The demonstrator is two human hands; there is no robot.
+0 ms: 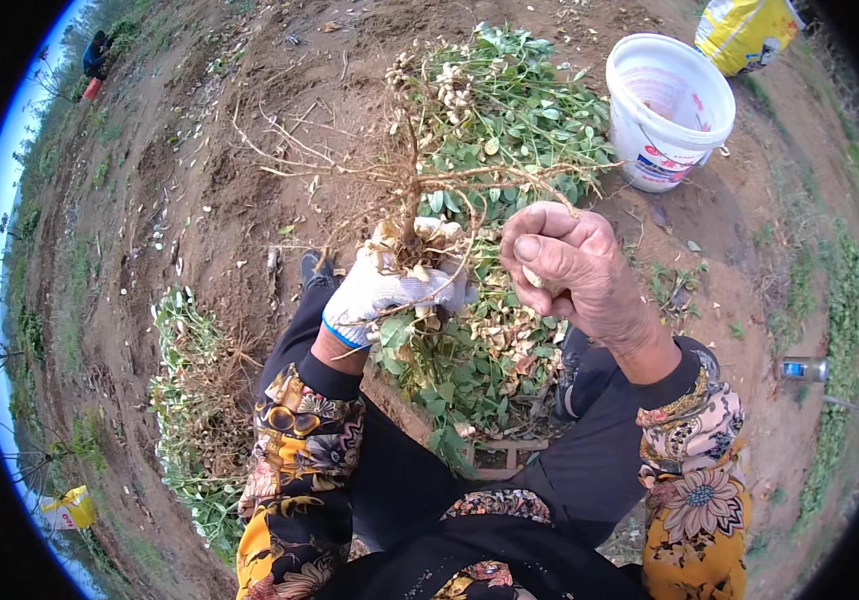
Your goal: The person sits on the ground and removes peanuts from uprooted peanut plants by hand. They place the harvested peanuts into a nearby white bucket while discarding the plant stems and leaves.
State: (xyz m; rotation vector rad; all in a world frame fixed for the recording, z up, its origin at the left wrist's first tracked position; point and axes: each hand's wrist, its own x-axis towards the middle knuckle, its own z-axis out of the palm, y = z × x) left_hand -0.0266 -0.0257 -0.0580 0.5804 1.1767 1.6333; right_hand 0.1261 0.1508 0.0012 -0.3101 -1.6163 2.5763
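Note:
My left hand [399, 289], in a white knitted work glove with a blue cuff edge, grips an uprooted peanut plant [411, 202]. Its bare roots point up and spread out, and leafy stems hang below the glove. A few pale pods cling near the root base. Just to the right, my bare right hand [576, 266] is curled around at least one peanut pod [542, 281], mostly hidden by the fingers. Ahead of both hands lies a heap of green peanut plants [519, 112], with a cluster of pods [453, 88] on it.
A white plastic bucket [624, 97] stands at the upper right, before a yellow sack [748, 34]. More pulled plants [193, 405] lie at left. A jar [804, 369] rests on the soil at right. Far off at upper left is another person [96, 54].

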